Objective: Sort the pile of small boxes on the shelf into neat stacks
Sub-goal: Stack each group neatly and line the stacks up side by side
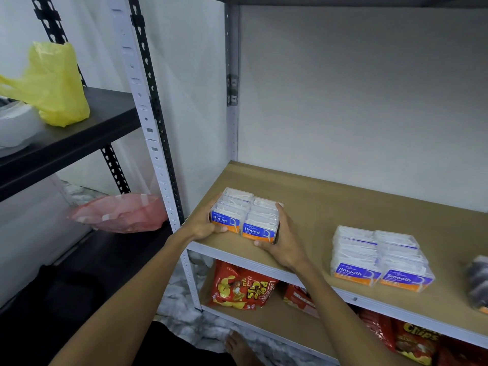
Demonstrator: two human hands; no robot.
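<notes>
Two side-by-side stacks of clear "Round" boxes [245, 216] with blue and orange labels stand near the left front corner of the brown shelf board [330, 204]. My left hand [204, 224] grips the left side of this block, thumb under the front label. My right hand [285, 240] grips its right side, fingers up the side wall and thumb at the front corner. Farther right on the same board, two neat stacks of "Smooth" boxes [380, 258] stand apart from both hands.
A dark blurred pack [478, 282] sits at the shelf's right edge. Red chip bags [241, 286] lie on the shelf below. A white upright post [155, 143] borders the shelf's left side. The black rack at left holds a yellow bag [56, 83] and a pink bag [121, 213].
</notes>
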